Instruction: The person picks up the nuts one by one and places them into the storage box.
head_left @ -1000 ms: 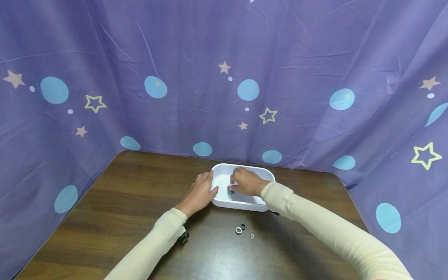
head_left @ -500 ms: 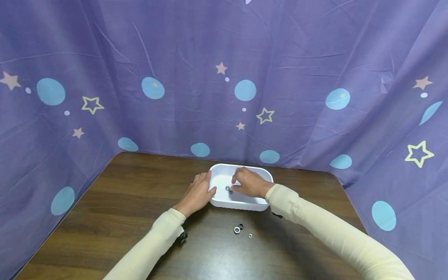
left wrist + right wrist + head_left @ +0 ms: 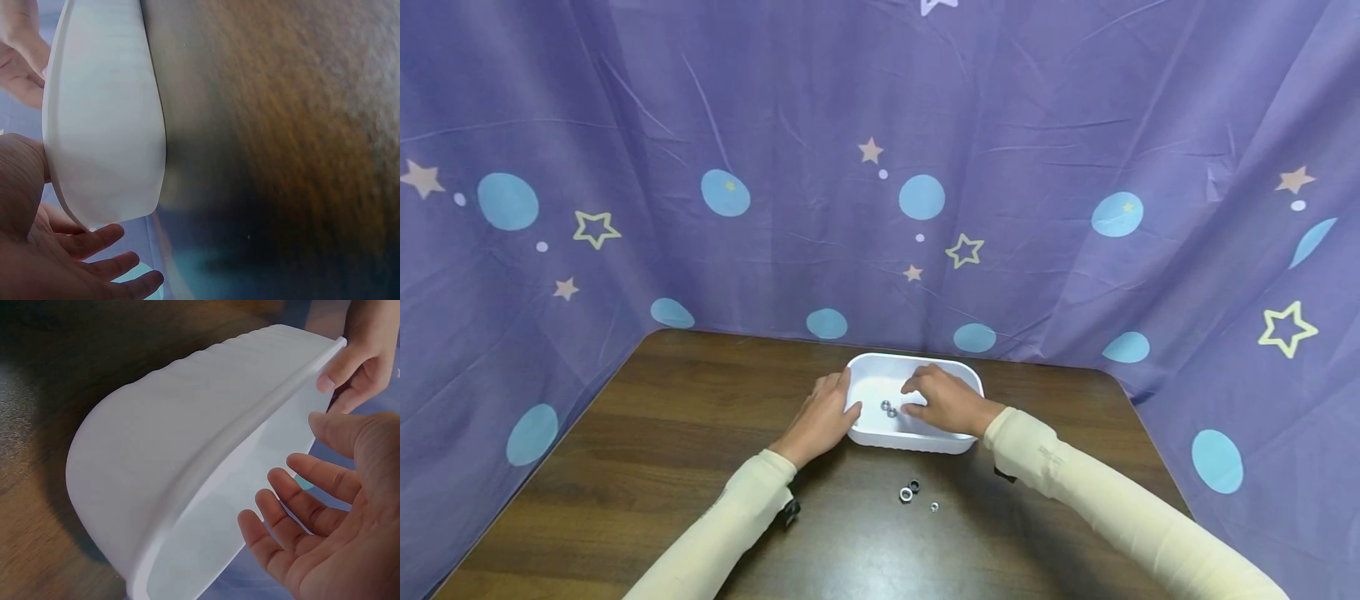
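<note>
A white plastic bin [image 3: 917, 442] stands near the far edge of the table. My left hand [image 3: 822, 418] grips its left end, thumb over the rim and fingers along the outside wall. Inside lie two small metal nuts, a silver nut [image 3: 885, 406] and a second nut [image 3: 892, 412] touching or almost touching it. Above the bin's inside hovers my right hand [image 3: 331, 519], its fingers spread and relaxed with nothing between them. The nuts are just left of its fingertips in the head view.
On the wooden table [image 3: 700, 417], in front of the bin, lie a silver nut [image 3: 906, 495], a dark nut [image 3: 914, 486] beside it and a smaller nut [image 3: 935, 507] to the right. A purple patterned curtain [image 3: 820, 167] surrounds the back and sides.
My right hand has let go of the nuts in the bin and drawn slightly to the right, its fingers parting. Both nuts there now show plainly. The left hand keeps its grip.
</note>
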Available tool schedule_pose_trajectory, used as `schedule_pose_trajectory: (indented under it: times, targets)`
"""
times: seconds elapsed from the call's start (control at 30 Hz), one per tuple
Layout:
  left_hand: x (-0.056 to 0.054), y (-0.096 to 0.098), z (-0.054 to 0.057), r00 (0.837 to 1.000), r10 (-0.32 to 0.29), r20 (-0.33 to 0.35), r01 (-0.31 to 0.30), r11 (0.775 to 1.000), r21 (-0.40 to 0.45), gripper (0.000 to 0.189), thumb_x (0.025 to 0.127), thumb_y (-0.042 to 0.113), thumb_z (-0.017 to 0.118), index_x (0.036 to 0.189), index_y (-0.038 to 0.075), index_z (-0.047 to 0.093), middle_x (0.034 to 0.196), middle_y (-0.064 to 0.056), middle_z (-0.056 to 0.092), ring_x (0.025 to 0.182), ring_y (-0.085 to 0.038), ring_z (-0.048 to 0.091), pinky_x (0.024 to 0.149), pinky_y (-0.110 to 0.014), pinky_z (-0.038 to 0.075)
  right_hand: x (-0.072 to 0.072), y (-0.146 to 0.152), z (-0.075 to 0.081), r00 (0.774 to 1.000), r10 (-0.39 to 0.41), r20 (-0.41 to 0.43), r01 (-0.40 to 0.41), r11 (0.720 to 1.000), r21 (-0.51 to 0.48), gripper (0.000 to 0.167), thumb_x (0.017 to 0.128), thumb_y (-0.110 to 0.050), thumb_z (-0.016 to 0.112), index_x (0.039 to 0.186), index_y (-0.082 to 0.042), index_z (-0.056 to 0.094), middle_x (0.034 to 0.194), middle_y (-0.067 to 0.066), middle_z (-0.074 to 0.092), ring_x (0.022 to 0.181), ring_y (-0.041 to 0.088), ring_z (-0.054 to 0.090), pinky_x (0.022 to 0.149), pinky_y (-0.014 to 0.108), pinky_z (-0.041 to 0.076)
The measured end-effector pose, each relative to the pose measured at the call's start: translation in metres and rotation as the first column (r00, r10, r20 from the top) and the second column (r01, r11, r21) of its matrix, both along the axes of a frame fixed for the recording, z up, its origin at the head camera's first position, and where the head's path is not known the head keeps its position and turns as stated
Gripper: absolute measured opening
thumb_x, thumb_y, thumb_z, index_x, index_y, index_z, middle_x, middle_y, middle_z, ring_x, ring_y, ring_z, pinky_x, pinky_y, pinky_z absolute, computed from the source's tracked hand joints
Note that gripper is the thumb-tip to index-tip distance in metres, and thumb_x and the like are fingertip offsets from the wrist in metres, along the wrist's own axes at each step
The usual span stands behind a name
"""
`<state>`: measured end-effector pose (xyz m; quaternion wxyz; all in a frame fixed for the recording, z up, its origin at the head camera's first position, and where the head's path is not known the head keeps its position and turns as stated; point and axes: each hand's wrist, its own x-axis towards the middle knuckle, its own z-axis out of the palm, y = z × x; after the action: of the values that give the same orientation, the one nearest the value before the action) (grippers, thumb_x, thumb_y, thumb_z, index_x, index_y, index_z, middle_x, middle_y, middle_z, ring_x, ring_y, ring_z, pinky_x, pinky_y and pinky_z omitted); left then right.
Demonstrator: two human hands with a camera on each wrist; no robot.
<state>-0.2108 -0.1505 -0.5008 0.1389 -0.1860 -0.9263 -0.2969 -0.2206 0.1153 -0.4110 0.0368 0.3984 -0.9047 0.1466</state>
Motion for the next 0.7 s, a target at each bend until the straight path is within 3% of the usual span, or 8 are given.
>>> schedule_pose_trajectory:
  times: [0.07,0.2,0.23,0.3,0.37,0.5,0.7]
  targets:
    - [0.006,0.001,0.009,1.0,-0.001,0.013,0.001,1.0,0.008,0.075,0.105,0.026,0.069,0.159,-0.019,0.041,0.15,-0.034,0.057,0.141,-0.051,0.051,0.116,-0.064,0.045,0.001,0.002,0.001,1.0,-0.011,0.003,0.011,1.0,-0.01,0.027,0.099,-0.02,0.083,0.119,-0.001,0.082,0.113,0.01,0.077,0.112,0.03,0.072,0.097,0.045,0.06]
    - [0.008,0.002,0.012,1.0,0.008,0.012,-0.008,1.0,-0.01,0.073,0.105,0.024,0.068,0.158,-0.02,0.041,0.148,-0.034,0.057,0.139,-0.051,0.052,0.115,-0.063,0.047,0.003,0.008,0.005,0.999,-0.035,0.019,0.036,0.999,-0.031,0.028,0.099,-0.019,0.083,0.121,-0.001,0.081,0.116,0.011,0.078,0.114,0.03,0.073,0.101,0.045,0.059]
    - [0.014,0.004,0.02,0.999,0.011,0.033,-0.011,1.0,-0.002,0.073,0.104,0.021,0.07,0.157,-0.02,0.042,0.148,-0.035,0.057,0.139,-0.052,0.052,0.114,-0.066,0.046,0.003,0.009,0.005,0.999,-0.04,0.027,0.041,0.999,-0.035,0.029,0.1,-0.019,0.083,0.122,0.0,0.081,0.117,0.011,0.078,0.115,0.03,0.073,0.102,0.045,0.059]
    - [0.015,0.005,0.022,0.999,0.019,0.047,-0.018,1.0,-0.013,0.072,0.104,0.02,0.07,0.157,-0.02,0.042,0.149,-0.036,0.057,0.14,-0.052,0.051,0.116,-0.065,0.046,0.004,0.012,0.007,0.998,-0.05,0.034,0.051,0.998,-0.038,0.028,0.1,-0.019,0.082,0.122,0.0,0.081,0.118,0.011,0.079,0.116,0.03,0.073,0.104,0.046,0.058]
    - [0.021,0.008,0.032,0.996,0.024,0.082,-0.023,1.0,-0.015,0.073,0.104,0.017,0.071,0.157,-0.021,0.04,0.151,-0.036,0.056,0.144,-0.052,0.05,0.12,-0.064,0.043,0.006,0.015,0.009,0.997,-0.066,0.044,0.067,0.997,-0.038,0.029,0.101,-0.02,0.081,0.122,0.0,0.081,0.12,0.011,0.078,0.118,0.031,0.072,0.104,0.047,0.057]
    - [0.022,0.009,0.034,0.992,0.049,0.113,-0.043,0.998,-0.053,0.073,0.107,0.02,0.069,0.16,-0.019,0.037,0.155,-0.033,0.054,0.148,-0.048,0.048,0.123,-0.059,0.042,0.01,0.02,0.012,0.992,-0.102,0.079,0.106,0.994,-0.04,0.031,0.103,-0.022,0.08,0.125,0.0,0.08,0.124,0.012,0.077,0.122,0.031,0.07,0.107,0.05,0.056]
    - [0.022,0.01,0.036,0.99,0.05,0.13,-0.045,0.998,-0.043,0.074,0.107,0.021,0.07,0.161,-0.018,0.037,0.157,-0.032,0.054,0.149,-0.047,0.047,0.123,-0.059,0.041,0.018,0.028,0.012,0.985,-0.149,0.088,0.154,0.987,-0.05,0.033,0.103,-0.024,0.079,0.126,-0.001,0.08,0.128,0.011,0.075,0.128,0.032,0.066,0.11,0.052,0.054]
